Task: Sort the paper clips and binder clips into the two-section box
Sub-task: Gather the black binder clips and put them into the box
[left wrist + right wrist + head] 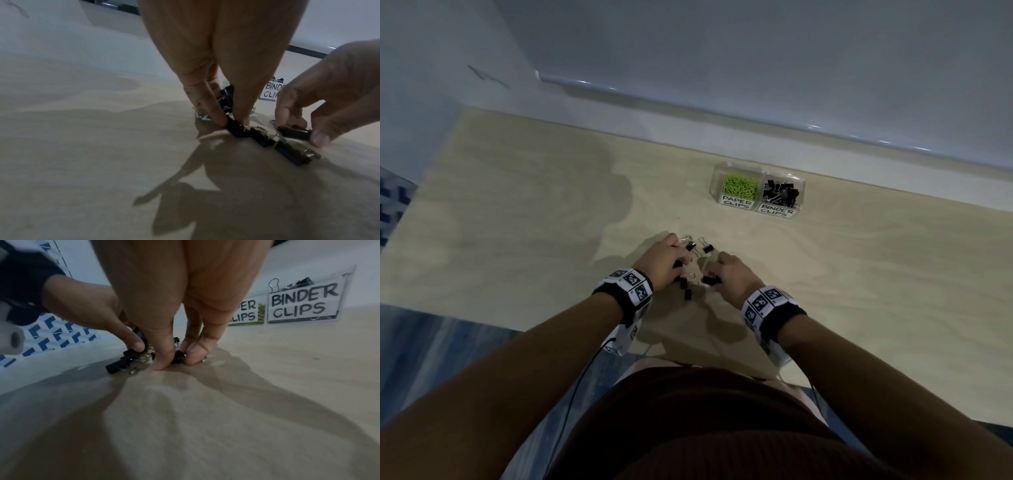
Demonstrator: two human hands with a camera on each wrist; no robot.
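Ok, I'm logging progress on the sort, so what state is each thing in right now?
Clear two-section plastic box: open, both sections partly filled.
Green paper clips: in the left section.
Loose black binder clips: on the table.
Left hand: pinching a binder clip.
Right hand: pinching a binder clip.

Pale wooden table (859,274) bears a clear two-section box (757,170) and loose black binder clips (687,293)

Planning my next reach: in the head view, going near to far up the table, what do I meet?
Left hand and right hand pinching binder clips → loose binder clip → two-section box, paper clips left, binder clips right.
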